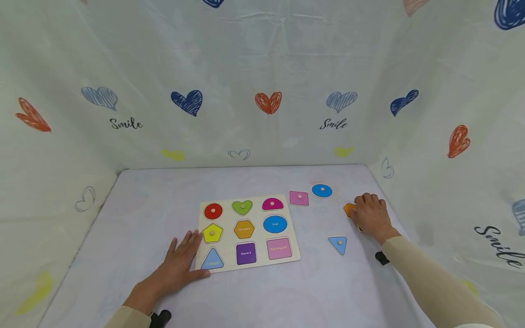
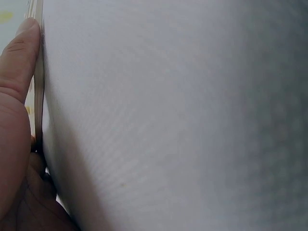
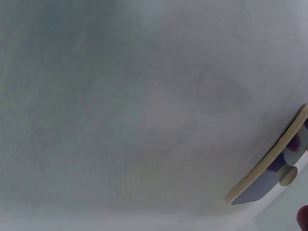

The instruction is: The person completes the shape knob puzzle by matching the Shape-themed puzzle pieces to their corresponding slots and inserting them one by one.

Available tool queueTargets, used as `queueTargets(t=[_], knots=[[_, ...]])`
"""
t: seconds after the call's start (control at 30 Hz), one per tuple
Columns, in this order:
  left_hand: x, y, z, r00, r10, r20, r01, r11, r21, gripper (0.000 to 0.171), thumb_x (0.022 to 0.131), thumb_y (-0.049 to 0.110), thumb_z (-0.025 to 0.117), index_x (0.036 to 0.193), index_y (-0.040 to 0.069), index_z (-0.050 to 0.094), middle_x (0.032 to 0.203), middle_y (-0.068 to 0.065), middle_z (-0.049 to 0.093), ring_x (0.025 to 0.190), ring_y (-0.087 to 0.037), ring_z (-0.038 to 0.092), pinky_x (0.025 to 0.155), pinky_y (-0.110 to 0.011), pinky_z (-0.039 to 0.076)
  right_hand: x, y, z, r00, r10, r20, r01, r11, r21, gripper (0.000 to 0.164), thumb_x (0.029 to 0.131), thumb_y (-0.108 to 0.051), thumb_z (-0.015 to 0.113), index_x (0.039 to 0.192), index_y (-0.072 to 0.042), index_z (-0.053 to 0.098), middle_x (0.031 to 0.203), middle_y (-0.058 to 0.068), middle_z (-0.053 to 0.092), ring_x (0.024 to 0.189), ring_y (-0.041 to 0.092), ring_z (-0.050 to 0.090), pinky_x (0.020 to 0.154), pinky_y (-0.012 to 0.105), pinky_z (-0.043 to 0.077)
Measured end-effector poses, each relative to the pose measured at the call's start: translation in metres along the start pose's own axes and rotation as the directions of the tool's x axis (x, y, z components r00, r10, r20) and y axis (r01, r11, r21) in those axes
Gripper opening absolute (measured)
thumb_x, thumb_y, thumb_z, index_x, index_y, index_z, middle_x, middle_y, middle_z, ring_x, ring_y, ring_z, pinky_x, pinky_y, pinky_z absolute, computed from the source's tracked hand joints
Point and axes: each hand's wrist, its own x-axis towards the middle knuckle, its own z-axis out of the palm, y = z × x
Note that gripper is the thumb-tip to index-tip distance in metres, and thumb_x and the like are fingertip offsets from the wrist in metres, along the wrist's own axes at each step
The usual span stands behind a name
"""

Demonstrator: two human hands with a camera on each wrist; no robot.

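A cream shape-puzzle board [image 1: 262,269] lies left of the table's middle. Knobbed pieces fill its red circle, green heart, magenta half-circle and yellow pentagon places; the hexagon, oval, triangle, square and rectangle places show printed words. My left hand [image 1: 176,264] rests at the board's lower left corner, fingers spread, thumb along the near edge. On the right, my right hand [image 1: 372,217] is over an orange hexagon piece [image 1: 349,209], partly covering it; whether the fingers pinch its knob is hidden. A purple knobbed piece [image 3: 260,185] shows beside a fingertip [image 3: 303,218] in the right wrist view.
Between board and right hand lie a pink rectangle piece [image 1: 299,198], a blue oval piece [image 1: 321,191] and a light blue triangle piece [image 1: 338,244]. A white cloth with printed hearts [image 1: 268,103] hangs behind the table [image 1: 287,300] and along both sides.
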Motion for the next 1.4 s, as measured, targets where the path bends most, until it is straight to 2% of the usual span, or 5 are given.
queueTargets(t=[0.37, 0.57, 0.8, 1.13, 1.4], knots=[[0.002, -0.001, 0.003, 1.000, -0.011, -0.003, 0.011, 1.000, -0.002, 0.124, 0.077, 0.054, 0.088, 0.169, 0.008, 0.019, 0.177, -0.017, 0.016, 0.164, -0.042, 0.003, 0.129, -0.062, -0.013, -0.003, 0.004, 0.006, 1.000, 0.000, -0.007, 0.000, 0.999, -0.035, 0.031, 0.100, -0.022, 0.068, 0.108, 0.007, 0.061, 0.101, 0.021, 0.057, 0.095, 0.041, 0.049, 0.082, 0.055, 0.046], [0.001, -0.001, 0.003, 1.000, -0.013, -0.001, 0.013, 1.000, -0.011, 0.124, 0.077, 0.054, 0.088, 0.169, 0.008, 0.019, 0.177, -0.017, 0.016, 0.164, -0.042, 0.002, 0.129, -0.061, -0.015, -0.004, 0.001, 0.008, 1.000, 0.002, 0.018, -0.001, 0.999, -0.051, 0.027, 0.102, -0.020, 0.066, 0.106, 0.007, 0.061, 0.098, 0.020, 0.057, 0.093, 0.040, 0.050, 0.084, 0.056, 0.046], [0.001, 0.001, 0.001, 1.000, -0.016, -0.001, 0.016, 1.000, -0.010, 0.123, 0.077, 0.055, 0.088, 0.169, 0.007, 0.020, 0.176, -0.018, 0.017, 0.164, -0.042, 0.003, 0.129, -0.062, -0.014, -0.001, -0.006, 0.012, 1.000, -0.005, 0.004, 0.005, 1.000, -0.023, 0.024, 0.101, -0.016, 0.064, 0.103, 0.008, 0.062, 0.098, 0.020, 0.058, 0.094, 0.039, 0.050, 0.085, 0.056, 0.046], [0.000, 0.002, 0.000, 1.000, -0.013, 0.006, 0.014, 1.000, -0.020, 0.122, 0.078, 0.052, 0.088, 0.169, 0.007, 0.020, 0.176, -0.018, 0.017, 0.164, -0.043, 0.003, 0.129, -0.062, -0.014, 0.012, -0.032, 0.012, 1.000, -0.004, -0.027, 0.005, 0.999, 0.032, 0.026, 0.101, -0.018, 0.063, 0.108, 0.007, 0.063, 0.100, 0.019, 0.058, 0.096, 0.037, 0.050, 0.086, 0.052, 0.047], [0.000, 0.000, 0.002, 1.000, -0.008, -0.005, 0.008, 1.000, -0.027, 0.122, 0.078, 0.052, 0.088, 0.169, 0.008, 0.020, 0.176, -0.018, 0.018, 0.164, -0.044, 0.004, 0.129, -0.061, -0.015, 0.020, -0.057, 0.007, 0.996, -0.072, -0.061, 0.076, 0.995, 0.062, 0.026, 0.102, -0.020, 0.064, 0.110, 0.005, 0.064, 0.103, 0.017, 0.059, 0.099, 0.035, 0.050, 0.087, 0.048, 0.047]])
